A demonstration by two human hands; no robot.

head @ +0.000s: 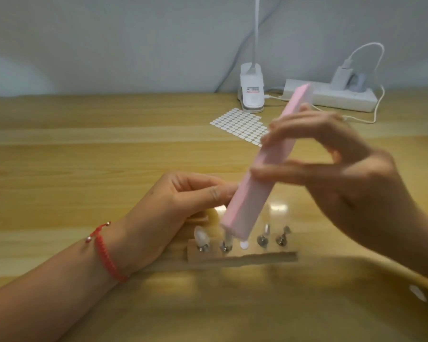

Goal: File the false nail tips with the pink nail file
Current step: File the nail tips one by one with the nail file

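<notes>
The right hand (331, 154) pinches the pink nail file (247, 203) mid-length — sound for a light, stiff block, I'd say — its lower end at the flimsy false nail tips (201, 236), while the left hand (183, 201) curls beside it, hold hidden

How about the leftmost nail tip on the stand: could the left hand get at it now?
Probably yes. The left hand lies just beside the leftmost nail tip with nothing between them; the pink nail file comes down on the next tip.
</notes>
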